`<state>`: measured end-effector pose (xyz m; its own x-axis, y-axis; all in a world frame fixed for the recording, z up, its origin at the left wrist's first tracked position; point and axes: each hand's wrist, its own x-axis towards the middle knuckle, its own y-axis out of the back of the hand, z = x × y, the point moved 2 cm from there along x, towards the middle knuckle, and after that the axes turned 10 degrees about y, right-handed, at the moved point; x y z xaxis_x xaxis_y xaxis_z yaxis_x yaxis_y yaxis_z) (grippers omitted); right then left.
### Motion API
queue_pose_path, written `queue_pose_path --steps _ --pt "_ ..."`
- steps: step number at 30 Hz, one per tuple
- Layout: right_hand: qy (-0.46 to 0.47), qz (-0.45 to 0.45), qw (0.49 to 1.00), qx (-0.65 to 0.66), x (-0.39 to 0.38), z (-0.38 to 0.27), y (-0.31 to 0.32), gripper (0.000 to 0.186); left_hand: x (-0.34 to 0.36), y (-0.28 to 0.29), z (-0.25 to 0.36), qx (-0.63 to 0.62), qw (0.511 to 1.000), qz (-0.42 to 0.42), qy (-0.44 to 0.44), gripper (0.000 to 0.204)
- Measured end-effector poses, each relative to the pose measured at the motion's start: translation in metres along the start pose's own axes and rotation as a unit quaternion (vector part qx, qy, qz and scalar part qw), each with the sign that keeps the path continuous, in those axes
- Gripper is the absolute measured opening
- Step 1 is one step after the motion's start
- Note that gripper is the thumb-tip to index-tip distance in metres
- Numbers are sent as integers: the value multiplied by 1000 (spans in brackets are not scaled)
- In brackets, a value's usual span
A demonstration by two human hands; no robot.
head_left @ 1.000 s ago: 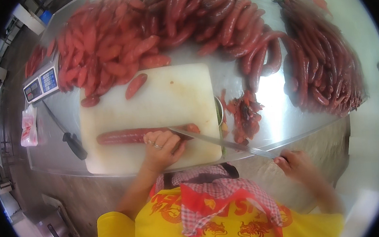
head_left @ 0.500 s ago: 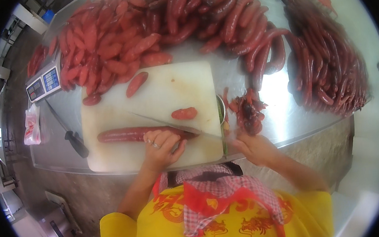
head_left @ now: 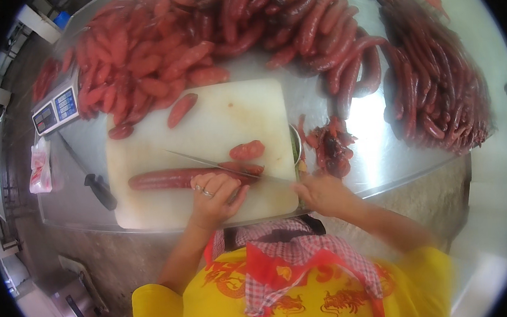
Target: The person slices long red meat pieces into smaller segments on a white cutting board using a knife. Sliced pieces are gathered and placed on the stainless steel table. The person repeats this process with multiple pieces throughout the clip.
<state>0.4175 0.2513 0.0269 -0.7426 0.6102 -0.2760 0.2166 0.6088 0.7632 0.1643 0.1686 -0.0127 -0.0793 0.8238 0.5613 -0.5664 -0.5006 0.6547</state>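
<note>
A long red sausage lies across the lower part of a white cutting board. My left hand, wearing a ring, presses on it with curled fingers near its right end. In my right hand, at the board's right edge, is the handle of a knife. The blade crosses the sausage's right end at a slant, its tip pointing up and left. Just above the blade sits a cut slice, and farther up the board lies another slice.
Cut slices are heaped beyond the board, next to a digital scale. Whole sausages curve behind, with a bundle at right. Scraps and a bowl rim are right of the board. A black-handled knife lies left.
My right hand has moved slightly left and the knife blade with it, now lying over the sausage's right end. My left hand keeps its hold in nearly the same place.
</note>
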Motion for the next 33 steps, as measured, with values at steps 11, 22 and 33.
queue_pose_path --steps 11,22,33 --pt "-111 -96 988 -47 -124 1 49 42 -2 10 -12 2 1000 4 7 34" --pt "-9 -24 1000 16 11 -18 -7 49 -5 21 -15 24 1000 13 15 38" --pt "-70 -62 995 -30 -68 -24 23 51 -10 28 -26 -7 999 -5 35 38"
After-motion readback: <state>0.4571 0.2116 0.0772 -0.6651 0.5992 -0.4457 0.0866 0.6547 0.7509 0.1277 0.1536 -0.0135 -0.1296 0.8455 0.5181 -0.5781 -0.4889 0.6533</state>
